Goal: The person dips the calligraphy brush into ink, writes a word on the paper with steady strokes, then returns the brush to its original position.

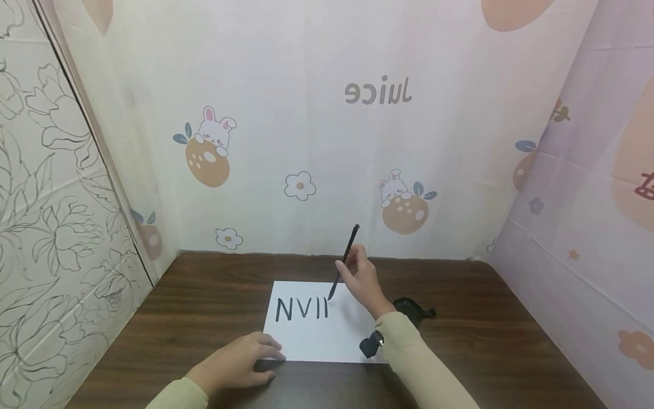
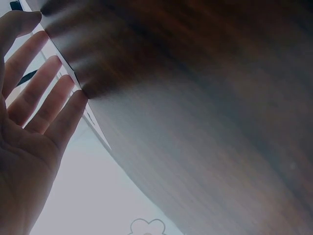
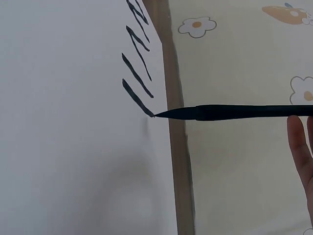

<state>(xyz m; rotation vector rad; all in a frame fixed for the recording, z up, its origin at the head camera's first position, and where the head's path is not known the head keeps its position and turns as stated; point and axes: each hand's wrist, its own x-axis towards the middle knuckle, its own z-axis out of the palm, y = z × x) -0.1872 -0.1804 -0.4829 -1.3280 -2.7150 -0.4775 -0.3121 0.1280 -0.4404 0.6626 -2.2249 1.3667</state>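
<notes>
Brush [image 1: 350, 242], black, slender, tip tapered; long axis steep, upper end leaning right, tip pointing down at the top of the last dark stroke [image 1: 326, 309] on white paper [image 1: 317, 341]; right hand [image 1: 364, 278] above the sheet, thumb and fingers pinching the shaft; left hand [image 1: 240, 358] at the paper's near left corner, fingers slightly spread, fingertips at its edge; table [image 1: 460, 352], brown, wood-grained; dish [image 1: 409, 307], black, partly behind the right sleeve [image 1: 424, 363]; backdrop [image 1: 306, 136], pale printed cloth

PLACE: curtained indoor nook | SIGNS: wood-grain table [image 1: 470, 335], bunny-print curtain [image 1: 306, 130], floral side hanging [image 1: 66, 227]
</notes>
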